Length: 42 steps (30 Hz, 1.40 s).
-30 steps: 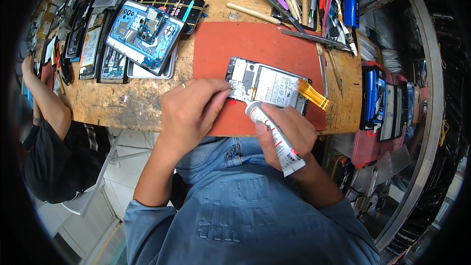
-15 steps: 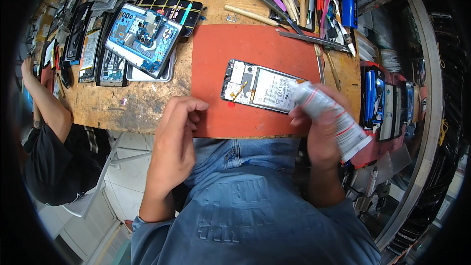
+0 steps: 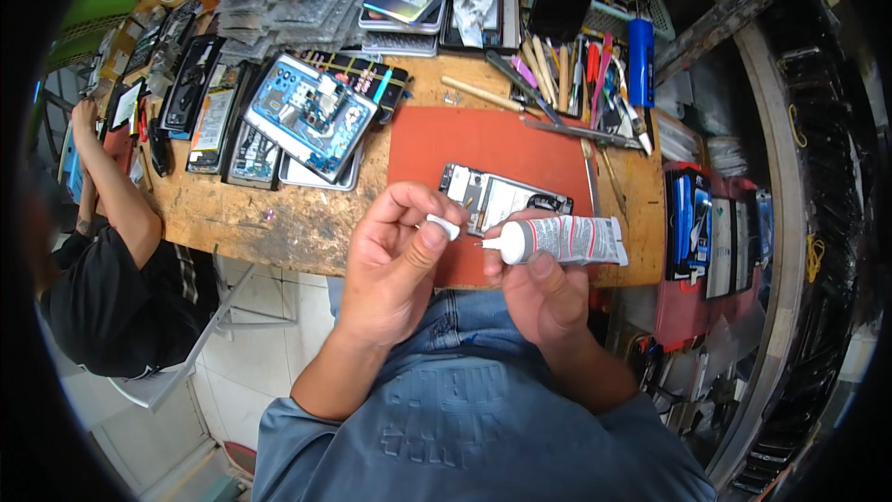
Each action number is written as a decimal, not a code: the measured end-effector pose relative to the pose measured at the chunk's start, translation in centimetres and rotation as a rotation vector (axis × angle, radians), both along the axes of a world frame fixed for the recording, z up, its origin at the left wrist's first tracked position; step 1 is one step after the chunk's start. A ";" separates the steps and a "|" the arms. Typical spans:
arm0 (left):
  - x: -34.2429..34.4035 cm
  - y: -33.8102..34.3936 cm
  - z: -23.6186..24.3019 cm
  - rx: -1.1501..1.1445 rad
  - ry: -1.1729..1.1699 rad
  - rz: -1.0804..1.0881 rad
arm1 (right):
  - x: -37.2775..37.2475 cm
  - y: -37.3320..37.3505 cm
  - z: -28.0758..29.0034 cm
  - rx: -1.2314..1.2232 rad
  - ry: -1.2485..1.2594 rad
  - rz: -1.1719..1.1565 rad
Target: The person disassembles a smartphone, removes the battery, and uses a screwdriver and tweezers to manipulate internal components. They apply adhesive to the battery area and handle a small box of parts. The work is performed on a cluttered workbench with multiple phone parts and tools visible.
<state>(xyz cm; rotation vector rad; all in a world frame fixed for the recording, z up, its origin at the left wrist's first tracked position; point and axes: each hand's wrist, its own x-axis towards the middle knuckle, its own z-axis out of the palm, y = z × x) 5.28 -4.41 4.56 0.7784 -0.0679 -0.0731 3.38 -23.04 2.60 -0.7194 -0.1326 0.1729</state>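
Observation:
My right hand (image 3: pixel 544 293) grips a grey glue tube (image 3: pixel 562 240) lying sideways, its thin nozzle pointing left. My left hand (image 3: pixel 395 260) pinches the small white cap (image 3: pixel 444 225) between thumb and fingers, a little apart from the nozzle tip. Both hands hover over the near edge of a red work mat (image 3: pixel 465 139). Just beyond the hands an opened phone body (image 3: pixel 492 197) lies flat on the mat, its inner parts showing.
The wooden bench (image 3: pixel 242 218) carries several opened phones and a blue circuit assembly (image 3: pixel 311 116) at left, and hand tools (image 3: pixel 567 70) with a blue cylinder (image 3: pixel 639 60) at back right. Another person in black (image 3: pixel 102 270) sits at left. Phone boxes (image 3: pixel 711 232) stand at right.
The tube has come from the right side to the middle in front of me. My left hand rose from the bench edge and now holds the white cap off the nozzle.

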 end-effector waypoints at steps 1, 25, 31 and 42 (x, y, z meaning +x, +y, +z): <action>0.0 -0.4 0.4 -0.073 0.024 -0.021 | 0.2 0.4 0.2 -0.012 -0.015 -0.022; -0.5 -0.9 0.6 -0.101 0.110 0.108 | 0.6 1.3 0.1 0.097 -0.045 0.006; -0.5 -0.8 0.7 -0.092 0.110 0.107 | 0.6 1.3 0.0 0.102 -0.046 0.008; -0.7 -0.5 0.8 0.147 0.110 0.178 | -0.2 0.7 0.1 -0.206 -0.117 -0.086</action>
